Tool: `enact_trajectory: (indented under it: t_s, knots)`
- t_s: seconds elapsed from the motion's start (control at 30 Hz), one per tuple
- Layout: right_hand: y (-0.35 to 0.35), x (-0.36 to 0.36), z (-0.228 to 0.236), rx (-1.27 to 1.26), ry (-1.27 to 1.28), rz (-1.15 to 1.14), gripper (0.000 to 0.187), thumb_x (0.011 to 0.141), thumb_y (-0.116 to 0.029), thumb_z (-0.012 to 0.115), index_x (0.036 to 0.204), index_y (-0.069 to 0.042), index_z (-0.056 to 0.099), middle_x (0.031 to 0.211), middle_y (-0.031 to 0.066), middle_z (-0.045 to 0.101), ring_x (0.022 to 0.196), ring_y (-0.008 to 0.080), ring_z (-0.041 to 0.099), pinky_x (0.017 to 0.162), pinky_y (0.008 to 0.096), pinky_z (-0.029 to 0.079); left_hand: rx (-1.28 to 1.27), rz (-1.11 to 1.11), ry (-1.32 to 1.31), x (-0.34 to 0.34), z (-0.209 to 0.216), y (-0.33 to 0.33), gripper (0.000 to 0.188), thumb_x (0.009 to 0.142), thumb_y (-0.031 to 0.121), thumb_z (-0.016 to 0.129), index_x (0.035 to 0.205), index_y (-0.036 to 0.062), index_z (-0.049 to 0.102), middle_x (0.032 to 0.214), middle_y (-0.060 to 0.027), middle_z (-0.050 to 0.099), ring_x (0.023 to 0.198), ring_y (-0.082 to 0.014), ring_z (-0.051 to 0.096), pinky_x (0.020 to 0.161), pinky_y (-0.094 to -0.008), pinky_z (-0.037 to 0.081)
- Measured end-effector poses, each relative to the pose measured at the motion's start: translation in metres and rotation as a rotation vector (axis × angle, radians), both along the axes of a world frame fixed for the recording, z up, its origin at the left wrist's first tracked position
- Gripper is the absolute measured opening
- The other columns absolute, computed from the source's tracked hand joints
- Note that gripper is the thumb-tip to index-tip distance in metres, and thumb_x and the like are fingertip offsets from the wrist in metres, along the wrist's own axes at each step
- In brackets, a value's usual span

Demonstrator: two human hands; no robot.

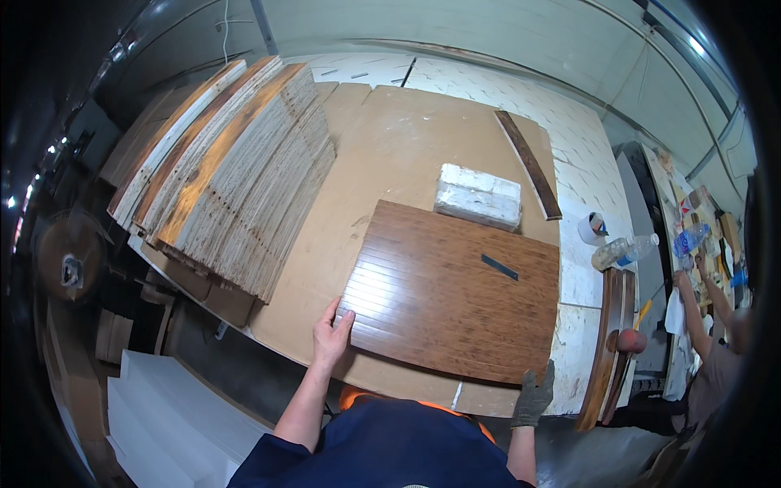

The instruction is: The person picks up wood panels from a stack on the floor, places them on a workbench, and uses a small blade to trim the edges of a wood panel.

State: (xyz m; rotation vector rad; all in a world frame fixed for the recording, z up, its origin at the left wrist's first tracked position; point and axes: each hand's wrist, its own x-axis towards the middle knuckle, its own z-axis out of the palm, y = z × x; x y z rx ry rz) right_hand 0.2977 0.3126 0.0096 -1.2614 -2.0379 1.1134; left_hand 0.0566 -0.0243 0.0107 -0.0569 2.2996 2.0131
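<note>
1 brown panel (451, 297), left hand (330, 337) at side, right hand (531, 400) at corner

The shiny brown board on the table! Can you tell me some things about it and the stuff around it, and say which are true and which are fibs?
1. A small dark strip lies on the brown board. True.
2. Both hands wear gloves. False: the left hand is bare; only the right hand has a glove.
3. The tall stack of boards is to the right of the brown board. False: it is to the left.
4. A white block sits by the brown board's far edge. True.
</note>
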Motion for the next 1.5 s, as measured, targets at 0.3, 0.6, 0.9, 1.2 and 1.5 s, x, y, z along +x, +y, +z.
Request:
enact_trajectory:
  t_s: [0.3,0.6,0.9,1.2,1.5]
  knots:
    - [0.039,-0.006,0.027,-0.163,-0.042,0.271,0.06,0.072,-0.004,0.072,0.127,0.004,0.049,0.114,0.0168,0.062,0.1,0.0241,0.06,0.087,0.0336,0.048,0.028,-0.202,-0.078,-0.024,0.019,-0.002,0.057,0.084,0.01,0.065,0.133,-0.0056,0.042,0.12,-0.0146,0.058,0.108,-0.0176,0.055,0.094,-0.029,0.042]
    - [0.063,-0.037,0.046,-0.217,-0.083,0.437,0.076,0.06,0.004,0.076,0.131,0.0,0.047,0.117,0.012,0.061,0.102,0.0191,0.058,0.089,0.0309,0.048,-0.179,-0.382,-0.241,-0.076,0.055,0.015,0.073,0.082,0.003,0.065,0.141,-0.0075,0.024,0.138,-0.0221,0.043,0.126,-0.0247,0.044,0.104,-0.0314,0.035]
    - [0.078,-0.053,0.042,-0.213,-0.102,0.415,0.084,0.057,-0.004,0.082,0.133,-0.002,0.045,0.116,0.012,0.063,0.1,0.0202,0.061,0.087,0.03,0.049,-0.059,-0.297,-0.185,-0.106,0.034,0.043,0.07,0.083,-0.004,0.059,0.143,-0.0053,0.022,0.143,-0.0195,0.037,0.132,-0.0263,0.036,0.108,-0.0336,0.03]
    - [0.081,-0.078,0.044,-0.317,0.053,0.468,0.091,0.055,-0.001,0.081,0.136,-0.003,0.04,0.117,0.0097,0.061,0.099,0.0197,0.059,0.087,0.0301,0.049,0.186,-0.242,-0.242,-0.114,0.034,0.049,0.056,0.085,-0.007,0.052,0.139,0.0006,0.038,0.128,-0.0138,0.055,0.115,-0.0203,0.053,0.098,-0.0283,0.039]
    - [0.083,-0.087,0.053,-0.403,0.104,0.441,0.1,0.055,-0.003,0.083,0.141,-0.002,0.033,0.127,0.0102,0.054,0.111,0.0196,0.053,0.096,0.0322,0.045,0.255,-0.2,-0.26,-0.115,0.025,0.057,0.054,0.085,-0.007,0.044,0.138,-0.0021,0.037,0.137,-0.015,0.046,0.124,-0.0238,0.046,0.104,-0.0329,0.035]
